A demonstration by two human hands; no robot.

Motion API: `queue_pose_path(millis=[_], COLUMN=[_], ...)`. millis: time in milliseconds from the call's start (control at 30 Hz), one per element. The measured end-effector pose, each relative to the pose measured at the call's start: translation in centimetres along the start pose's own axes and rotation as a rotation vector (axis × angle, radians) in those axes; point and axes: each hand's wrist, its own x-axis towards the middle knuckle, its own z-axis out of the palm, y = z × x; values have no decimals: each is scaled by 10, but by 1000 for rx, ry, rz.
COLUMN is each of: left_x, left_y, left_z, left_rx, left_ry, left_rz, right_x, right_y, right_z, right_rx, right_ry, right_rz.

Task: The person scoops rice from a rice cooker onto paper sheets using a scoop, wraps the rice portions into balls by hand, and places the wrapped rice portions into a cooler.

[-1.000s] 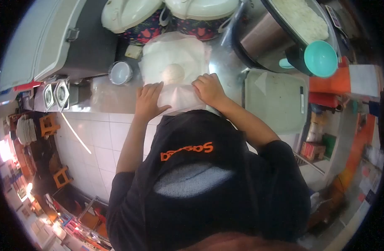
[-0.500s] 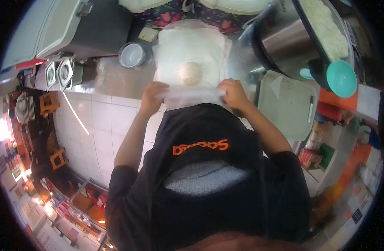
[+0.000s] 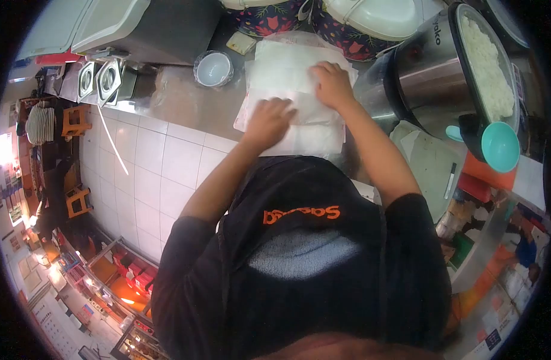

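Note:
White paper sheets lie in a stack on the metal counter. The top sheet is folded over, and the pale round mound seen earlier is hidden from view. My left hand is over the left part of the paper, palm down, its fingers outstretched and a little blurred. Farther out and to the right, my right hand rests on the far part of the paper, its fingers spread and slightly bent. Neither hand shows anything held in it.
A small white bowl stands left of the paper. At the right are a large steel rice container full of white rice, a turquoise ladle and a pale tray. Patterned containers stand behind. Metal canisters are at left.
The near edge of the paper, held between both hands before, has been folded away from me over the mound. Both hands have let go and moved forward onto the paper. The view has shifted.

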Motion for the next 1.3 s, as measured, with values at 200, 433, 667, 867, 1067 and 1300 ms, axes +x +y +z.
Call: queue_pose_path(millis=[200, 433, 667, 867, 1067, 1300], left_x=[-1, -9, 6, 2, -5, 10], left_y=[28, 22, 12, -26, -6, -39], left_z=[3, 0, -7, -5, -21, -8], left_rx=[-32, -170, 170, 192, 128, -193], left_ry=[-48, -89, 158, -291, -267, -439], left_rz=[-81, -145, -55, -60, -76, -503], right_x=[46, -14, -57, -59, -55, -57], right_y=[-16, -39, -56, -35, -18, -21], right_z=[1, -42, -17, -23, 4, -6], right_rx=[68, 100, -105, 114, 360, 33], right_ry=[-195, -167, 62, -261, -210, -116], right_rz=[-71, -507, -417, -330, -36, -63])
